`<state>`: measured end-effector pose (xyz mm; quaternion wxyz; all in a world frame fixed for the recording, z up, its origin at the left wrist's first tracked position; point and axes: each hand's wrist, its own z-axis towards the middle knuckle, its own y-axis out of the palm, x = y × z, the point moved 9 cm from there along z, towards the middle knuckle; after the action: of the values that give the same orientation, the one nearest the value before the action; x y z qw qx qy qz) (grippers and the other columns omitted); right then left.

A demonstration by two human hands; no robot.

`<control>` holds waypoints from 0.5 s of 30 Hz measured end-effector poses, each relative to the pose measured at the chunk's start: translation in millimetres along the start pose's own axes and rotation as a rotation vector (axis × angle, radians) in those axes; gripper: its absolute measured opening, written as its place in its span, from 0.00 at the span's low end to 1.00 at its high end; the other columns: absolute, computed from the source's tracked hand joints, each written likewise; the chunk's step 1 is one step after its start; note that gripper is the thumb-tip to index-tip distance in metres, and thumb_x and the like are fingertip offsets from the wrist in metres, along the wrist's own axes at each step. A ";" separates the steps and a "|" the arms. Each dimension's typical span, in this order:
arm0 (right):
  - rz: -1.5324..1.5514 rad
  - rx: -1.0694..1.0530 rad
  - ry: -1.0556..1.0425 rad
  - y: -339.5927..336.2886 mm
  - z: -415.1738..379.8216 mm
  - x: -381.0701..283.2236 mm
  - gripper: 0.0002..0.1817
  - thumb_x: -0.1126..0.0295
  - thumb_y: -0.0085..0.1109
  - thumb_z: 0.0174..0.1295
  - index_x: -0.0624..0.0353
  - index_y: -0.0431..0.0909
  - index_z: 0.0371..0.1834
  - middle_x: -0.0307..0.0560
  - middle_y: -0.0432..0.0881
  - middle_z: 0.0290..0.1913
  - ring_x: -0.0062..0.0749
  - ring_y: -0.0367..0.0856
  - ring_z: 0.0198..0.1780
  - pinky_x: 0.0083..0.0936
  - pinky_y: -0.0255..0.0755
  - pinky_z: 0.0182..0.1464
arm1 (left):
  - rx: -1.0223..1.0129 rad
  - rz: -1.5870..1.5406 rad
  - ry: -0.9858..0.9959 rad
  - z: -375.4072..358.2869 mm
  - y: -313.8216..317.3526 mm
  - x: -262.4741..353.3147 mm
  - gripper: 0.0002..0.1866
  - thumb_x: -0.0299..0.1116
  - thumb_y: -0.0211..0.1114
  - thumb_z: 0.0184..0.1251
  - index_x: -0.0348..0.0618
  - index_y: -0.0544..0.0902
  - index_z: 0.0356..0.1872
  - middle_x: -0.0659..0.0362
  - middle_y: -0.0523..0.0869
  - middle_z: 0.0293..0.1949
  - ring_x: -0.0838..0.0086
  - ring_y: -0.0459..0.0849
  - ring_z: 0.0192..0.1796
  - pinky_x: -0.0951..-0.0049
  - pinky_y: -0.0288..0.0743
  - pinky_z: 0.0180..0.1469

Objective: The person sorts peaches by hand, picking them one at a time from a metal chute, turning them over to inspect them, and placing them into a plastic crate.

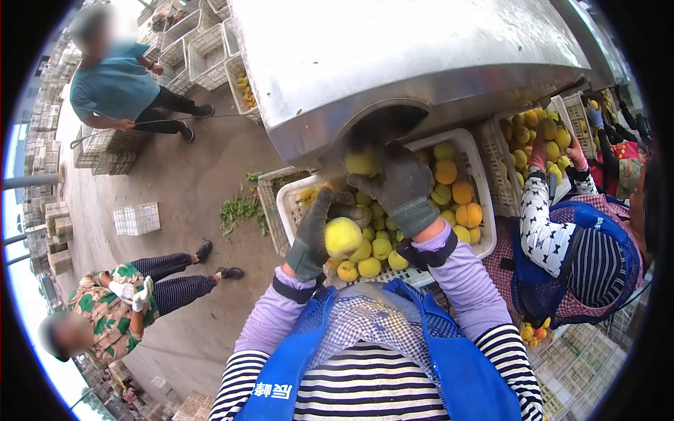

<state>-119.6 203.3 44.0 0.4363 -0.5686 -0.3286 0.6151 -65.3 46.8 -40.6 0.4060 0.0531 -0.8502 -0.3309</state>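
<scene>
My left hand, in a dark grey glove, is closed round a yellow-green peach over the left part of a white crate. My right hand, gloved the same way, is closed on another greenish peach just under the dark round opening of a metal machine. Below both hands the crate holds many yellow, green and orange peaches. The right hand's fingertips are partly hidden behind its peach and in shadow.
At the right a co-worker reaches into another peach crate. Two people stand at the left, one in a blue shirt, one in a patterned top. Leaves and a white crate lie on the floor.
</scene>
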 end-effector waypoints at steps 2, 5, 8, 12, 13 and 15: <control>-0.114 -0.296 0.161 29.4 18.0 15.6 0.33 0.40 0.73 0.47 0.49 0.84 0.52 0.52 0.86 0.41 0.44 0.85 0.47 0.43 0.79 0.42 | 0.088 -0.035 -0.022 -8.5 0.0 1.0 0.30 0.53 0.47 0.81 0.31 0.73 0.61 0.48 0.87 0.43 0.63 0.89 0.45 0.68 0.86 0.47; 0.023 -0.077 -0.002 31.2 29.8 18.7 0.29 0.41 0.73 0.47 0.50 0.85 0.44 0.49 0.86 0.38 0.44 0.85 0.42 0.41 0.78 0.40 | 0.140 -0.096 -0.087 -16.4 -1.2 -8.9 0.30 0.52 0.47 0.81 0.30 0.74 0.60 0.47 0.87 0.42 0.63 0.89 0.44 0.68 0.86 0.46; -0.035 0.115 -0.224 27.2 50.0 20.5 0.26 0.43 0.72 0.50 0.50 0.85 0.43 0.47 0.86 0.37 0.44 0.85 0.39 0.39 0.77 0.40 | 0.085 -0.168 -0.077 -9.7 4.1 -8.9 0.29 0.50 0.52 0.79 0.31 0.72 0.62 0.46 0.86 0.47 0.62 0.88 0.47 0.68 0.85 0.50; -0.073 0.103 -0.229 30.6 67.9 46.0 0.27 0.45 0.73 0.50 0.51 0.85 0.48 0.47 0.86 0.36 0.43 0.85 0.40 0.37 0.77 0.41 | 0.065 0.008 0.113 5.7 12.2 -4.9 0.28 0.43 0.57 0.77 0.32 0.68 0.67 0.44 0.81 0.56 0.62 0.85 0.56 0.64 0.83 0.57; -0.036 -0.017 -0.145 18.2 70.1 53.1 0.30 0.45 0.74 0.50 0.51 0.84 0.51 0.48 0.85 0.36 0.42 0.84 0.41 0.37 0.77 0.41 | 0.064 0.017 0.140 10.7 19.3 -7.0 0.28 0.46 0.52 0.79 0.33 0.67 0.68 0.43 0.80 0.57 0.60 0.83 0.58 0.62 0.82 0.59; 0.168 -0.180 -0.021 -16.4 65.0 59.0 0.36 0.42 0.73 0.49 0.52 0.81 0.57 0.50 0.84 0.42 0.44 0.84 0.45 0.39 0.77 0.43 | 0.051 0.166 0.215 20.6 29.5 -10.5 0.28 0.48 0.47 0.81 0.35 0.66 0.69 0.43 0.79 0.59 0.58 0.81 0.61 0.59 0.80 0.62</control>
<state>-179.4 269.6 43.4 0.3269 -0.6244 -0.3385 0.6234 -68.1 84.1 -38.9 0.5192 0.0281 -0.8114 -0.2671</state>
